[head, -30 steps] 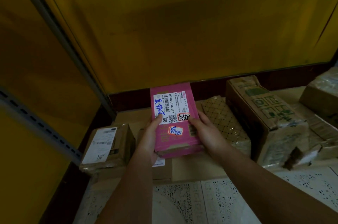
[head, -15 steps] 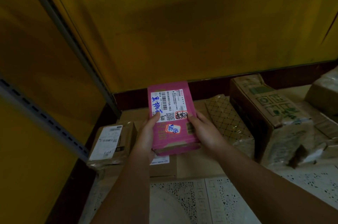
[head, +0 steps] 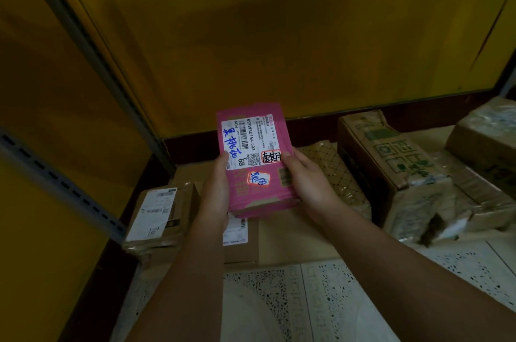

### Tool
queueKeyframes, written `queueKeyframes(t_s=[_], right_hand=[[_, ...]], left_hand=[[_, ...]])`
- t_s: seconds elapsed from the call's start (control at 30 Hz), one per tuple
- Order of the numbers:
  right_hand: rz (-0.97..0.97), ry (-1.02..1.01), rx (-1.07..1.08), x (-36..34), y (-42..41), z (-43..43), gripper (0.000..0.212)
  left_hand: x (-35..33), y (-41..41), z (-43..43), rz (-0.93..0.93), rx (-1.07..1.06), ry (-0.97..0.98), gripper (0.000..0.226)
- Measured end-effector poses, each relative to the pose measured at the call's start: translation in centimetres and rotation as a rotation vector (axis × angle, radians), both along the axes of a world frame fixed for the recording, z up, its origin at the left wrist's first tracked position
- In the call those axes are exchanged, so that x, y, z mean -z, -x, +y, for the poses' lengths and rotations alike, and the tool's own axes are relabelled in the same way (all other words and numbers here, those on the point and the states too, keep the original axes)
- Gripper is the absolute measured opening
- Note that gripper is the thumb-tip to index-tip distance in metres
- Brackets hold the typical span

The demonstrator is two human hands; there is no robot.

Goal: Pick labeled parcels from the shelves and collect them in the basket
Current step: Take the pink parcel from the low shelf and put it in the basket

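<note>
Flat pink rectangular cardboard parcel, lifted clear of the goods below it, up and to the left of the long brown cardboard carton with green printing. Your left hand grips one long edge, its thumb lying on the face at the corner of the white printed shipping label. Your right hand grips the opposite long edge, thumb on top. The fingers of both hands curl behind the parcel and are hidden.

The parcel holds its shape between your hands without sagging, so judge it stiff and fairly light. The printed card face is probably smooth and may slip. Its near end looks scuffed, with bare card showing. Hold it by the two long edges, as here, and leave the label uncovered for reading. Its contents cannot be told, so treat them as possibly fragile.

A parcel in tan diamond-patterned wrap lies just left of the carton. A small brown cardboard box with a white label sits well to the carton's left. The basket is not in view.
</note>
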State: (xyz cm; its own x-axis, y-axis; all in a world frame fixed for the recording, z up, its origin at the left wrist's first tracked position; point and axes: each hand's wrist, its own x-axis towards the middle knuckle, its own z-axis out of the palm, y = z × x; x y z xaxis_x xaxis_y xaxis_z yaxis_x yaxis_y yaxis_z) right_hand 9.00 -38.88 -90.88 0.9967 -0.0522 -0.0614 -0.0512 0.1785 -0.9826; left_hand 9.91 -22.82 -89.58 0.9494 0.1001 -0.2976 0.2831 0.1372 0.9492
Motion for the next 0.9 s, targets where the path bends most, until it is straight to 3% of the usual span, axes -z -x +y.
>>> queueKeyframes(t_s=[0.2,0.33,0.6,0.9], right_hand=[[0.002,-0.013,0.052,-1.8,1.3,-0.9,0.032],[0.182,-0.113,0.153,-4.2,5.2,-2.7,0.031],[0.419,-0.186,0.238,-15.1,14.0,-7.6,0.038],[0.540,-0.086,0.350,-25.1,23.7,-12.8,0.020]], left_hand=[[-1.8,0.6,-1.7,-0.001,-0.053,-0.020,0.043],[-4.0,3.8,-3.4,0.109,-0.035,-0.125,0.049],[-15.2,11.7,-8.2,0.282,0.025,-0.235,0.036],[-24.1,20.7,-13.8,0.326,0.148,-0.329,0.036]])
